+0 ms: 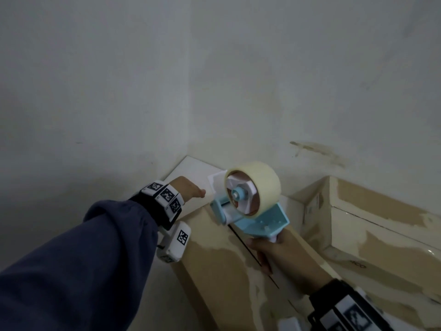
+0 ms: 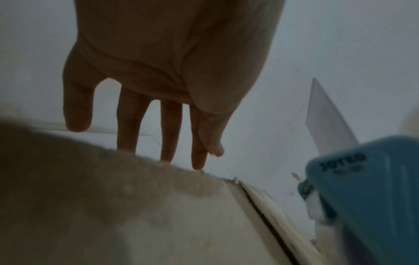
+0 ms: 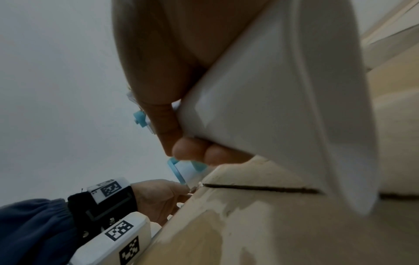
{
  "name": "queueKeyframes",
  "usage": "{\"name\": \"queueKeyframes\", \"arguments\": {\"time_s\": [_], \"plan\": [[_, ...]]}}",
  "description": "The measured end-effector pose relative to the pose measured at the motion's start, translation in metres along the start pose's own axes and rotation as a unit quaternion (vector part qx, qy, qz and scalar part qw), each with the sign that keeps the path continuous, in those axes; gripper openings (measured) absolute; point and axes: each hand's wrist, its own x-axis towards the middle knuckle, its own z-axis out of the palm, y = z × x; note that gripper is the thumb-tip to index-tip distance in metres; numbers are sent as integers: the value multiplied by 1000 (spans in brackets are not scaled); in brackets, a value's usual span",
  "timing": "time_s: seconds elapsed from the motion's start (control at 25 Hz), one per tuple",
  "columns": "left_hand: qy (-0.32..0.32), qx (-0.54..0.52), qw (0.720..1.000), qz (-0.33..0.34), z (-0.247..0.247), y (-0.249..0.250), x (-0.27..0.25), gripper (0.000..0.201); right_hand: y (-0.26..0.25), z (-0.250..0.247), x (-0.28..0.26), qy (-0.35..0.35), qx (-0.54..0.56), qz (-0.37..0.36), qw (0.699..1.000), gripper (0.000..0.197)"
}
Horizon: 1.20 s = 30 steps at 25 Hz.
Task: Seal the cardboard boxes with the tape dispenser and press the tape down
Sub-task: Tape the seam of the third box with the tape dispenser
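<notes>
A tall brown cardboard box (image 1: 219,266) with scuffed pale patches stands below me, its dark centre seam (image 1: 253,254) running along the closed top flaps. My right hand (image 1: 281,256) grips the white handle of a light-blue tape dispenser (image 1: 253,211) that carries a cream tape roll (image 1: 262,177); its front end sits over the far end of the seam. My left hand (image 1: 188,189) reaches past the box's far left edge, fingers (image 2: 167,125) straight and hanging down over that edge, holding nothing. The dispenser's blue nose (image 2: 367,188) shows beside it.
A second, taped box (image 1: 372,232) stands to the right against the wall. A white flat panel (image 1: 191,173) lies in the corner beyond the box. Grey walls (image 1: 214,80) close in the far side and left.
</notes>
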Motion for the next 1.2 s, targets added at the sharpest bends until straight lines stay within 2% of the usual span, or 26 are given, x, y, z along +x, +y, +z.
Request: {"name": "queueKeyframes", "arguments": {"time_s": [0.08, 0.16, 0.32, 0.4, 0.48, 0.56, 0.64, 0.72, 0.76, 1.0, 1.2], "plan": [[-19, 14, 999, -21, 3, -3, 5, 47, -1, 2, 2, 3, 2, 12, 1000, 18], [-33, 46, 998, -32, 7, -4, 8, 53, 1, 3, 3, 8, -15, 14, 1000, 22], [-63, 148, 986, -39, 10, -2, 0, 36, 4, 6, 5, 15, -30, 25, 999, 28], [-42, 209, 977, -25, 6, 1, -6, 42, 3, 7, 4, 15, -31, 30, 999, 28], [-9, 179, 983, 39, 2, 7, -7, 40, 0, 8, 3, 8, -47, 33, 998, 27], [-24, 109, 987, 115, 6, 11, -10, 35, -2, 8, 2, 9, -71, 34, 997, 27], [-54, 69, 985, 149, 18, 2, -18, 38, -3, 8, 3, 21, -82, 45, 995, 25], [-55, 31, 984, 166, 31, -12, -30, 40, -4, 8, 3, 26, -85, 53, 995, 12], [-39, 24, 985, 169, 35, -16, -33, 39, -4, 8, 5, 26, -92, 55, 994, 5], [49, 55, 989, 129, 46, -15, -47, 38, -1, 10, 14, 27, -176, 42, 983, 19], [81, 107, 985, 104, 51, -12, -46, 37, -4, 9, 7, 17, -197, 36, 980, 17]]}}
